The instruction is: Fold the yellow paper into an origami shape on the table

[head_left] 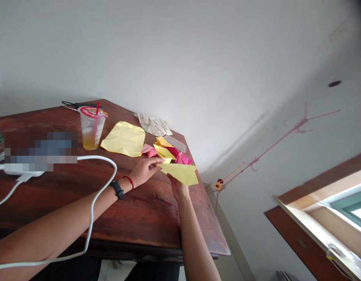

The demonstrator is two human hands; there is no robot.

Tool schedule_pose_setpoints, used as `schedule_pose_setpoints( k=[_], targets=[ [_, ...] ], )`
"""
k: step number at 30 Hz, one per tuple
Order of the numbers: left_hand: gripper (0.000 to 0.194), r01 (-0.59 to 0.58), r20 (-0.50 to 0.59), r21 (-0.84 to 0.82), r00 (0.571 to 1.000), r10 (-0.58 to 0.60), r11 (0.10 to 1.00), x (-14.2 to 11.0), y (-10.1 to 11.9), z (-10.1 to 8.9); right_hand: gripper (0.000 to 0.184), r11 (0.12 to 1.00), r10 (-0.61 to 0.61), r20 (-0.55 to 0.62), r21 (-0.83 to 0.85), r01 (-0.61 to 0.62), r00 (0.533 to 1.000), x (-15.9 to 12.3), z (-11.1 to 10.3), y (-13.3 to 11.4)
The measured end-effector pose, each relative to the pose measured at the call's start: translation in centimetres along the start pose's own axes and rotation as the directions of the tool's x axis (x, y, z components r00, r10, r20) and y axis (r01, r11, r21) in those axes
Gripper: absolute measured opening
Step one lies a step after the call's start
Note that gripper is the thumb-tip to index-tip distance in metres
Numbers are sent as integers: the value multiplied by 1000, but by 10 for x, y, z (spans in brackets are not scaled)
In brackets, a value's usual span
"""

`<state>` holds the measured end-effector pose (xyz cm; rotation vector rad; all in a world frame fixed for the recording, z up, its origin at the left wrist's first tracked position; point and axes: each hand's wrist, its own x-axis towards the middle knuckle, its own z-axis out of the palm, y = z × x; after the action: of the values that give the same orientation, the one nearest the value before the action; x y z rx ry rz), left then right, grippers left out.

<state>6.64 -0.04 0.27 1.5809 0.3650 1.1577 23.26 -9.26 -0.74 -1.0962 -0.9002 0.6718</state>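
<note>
A folded pale yellow paper airplane (183, 172) is held over the table, its narrow tip toward the left. My right hand (179, 190) grips it from below, with the fingers partly hidden behind the paper. At the narrow tip, my left hand (144, 170) pinches the paper between thumb and fingers; a dark band and a red cord are on that wrist. Just beyond both hands lies a cluster of folded papers: a pink one (149, 150), a yellow one (165, 152), an orange one (161, 141) and a magenta one (183, 158).
A creased yellow sheet (124, 139) lies on the wooden table (151, 218), beside a lidded drink cup (92, 130) with a red straw. Behind are a crumpled cloth (154, 125) and a clear plastic piece (177, 143). A white cable (91, 218) loops over my left forearm.
</note>
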Motion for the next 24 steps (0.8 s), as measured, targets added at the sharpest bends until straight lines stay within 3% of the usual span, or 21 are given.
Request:
schedule_pose_setpoints(
  k=[4, 8, 11, 14, 19, 24],
  targets=[
    [15, 3, 46, -161, 999, 4, 987, -3, 10, 3, 57, 982, 60, -20, 180, -55, 998, -1, -2, 1],
    [16, -59, 124, -99, 990, 71, 993, -7, 13, 4, 39, 969, 82, 58, 230, -94, 995, -4, -3, -4],
    [17, -107, 147, -39, 983, 112, 993, -9, 14, 5, 38, 969, 82, 93, 227, -101, 992, -6, -3, -8],
    [16, -81, 133, -63, 987, 89, 995, -11, 16, 7, 38, 975, 91, 93, 192, -108, 991, -6, -3, -9],
    [12, 66, 56, -166, 997, -57, 984, -9, 19, 10, 36, 971, 118, 59, 200, -128, 991, -3, -4, -5],
    [12, 291, -11, -352, 949, -315, 890, 0, 9, 5, 27, 962, 139, -31, 242, -127, 990, -2, -4, -1]
  ],
)
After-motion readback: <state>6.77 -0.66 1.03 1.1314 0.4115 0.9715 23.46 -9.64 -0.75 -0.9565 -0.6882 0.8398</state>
